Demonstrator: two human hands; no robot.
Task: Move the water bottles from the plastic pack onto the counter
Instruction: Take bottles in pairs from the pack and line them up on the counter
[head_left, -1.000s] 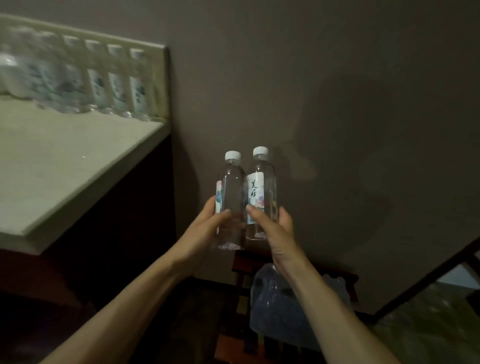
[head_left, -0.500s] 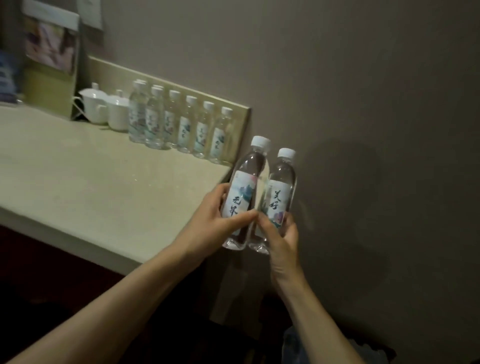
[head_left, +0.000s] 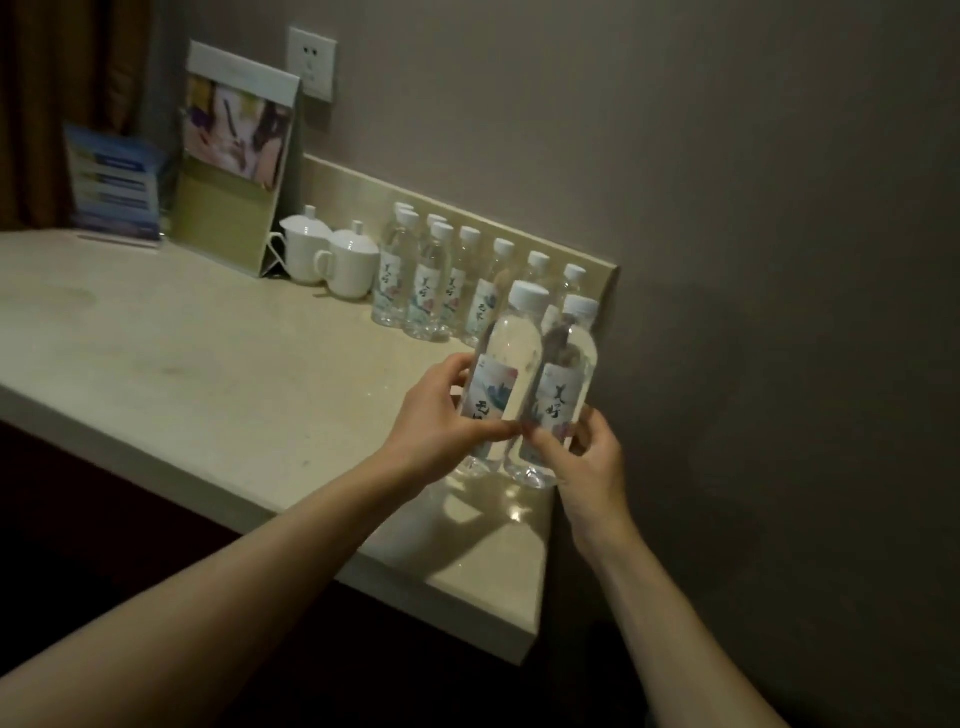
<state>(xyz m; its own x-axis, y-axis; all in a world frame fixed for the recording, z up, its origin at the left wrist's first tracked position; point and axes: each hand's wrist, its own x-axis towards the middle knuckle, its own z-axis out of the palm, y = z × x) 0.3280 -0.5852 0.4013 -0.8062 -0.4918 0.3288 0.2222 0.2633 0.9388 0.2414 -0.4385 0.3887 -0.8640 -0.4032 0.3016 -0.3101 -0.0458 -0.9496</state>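
I hold two clear water bottles with white caps side by side, just above the right end of the beige counter (head_left: 218, 395). My left hand (head_left: 441, 421) grips the left bottle (head_left: 506, 364). My right hand (head_left: 592, 462) grips the right bottle (head_left: 566, 374). Both bottles lean slightly left, their bases a little above the counter top. A row of several identical bottles (head_left: 431, 291) stands against the counter's back rim behind them. The plastic pack is out of view.
Two white lidded cups (head_left: 332, 260) stand left of the bottle row. A standing card (head_left: 234, 171) and a blue leaflet holder (head_left: 117, 187) sit at the back left. The wall (head_left: 753, 312) borders the counter's right end, with a socket (head_left: 311, 62) above.
Both hands have carried the two bottles up and leftward from beside the counter to above its right end. The view turned left, and the plastic pack dropped out of sight.
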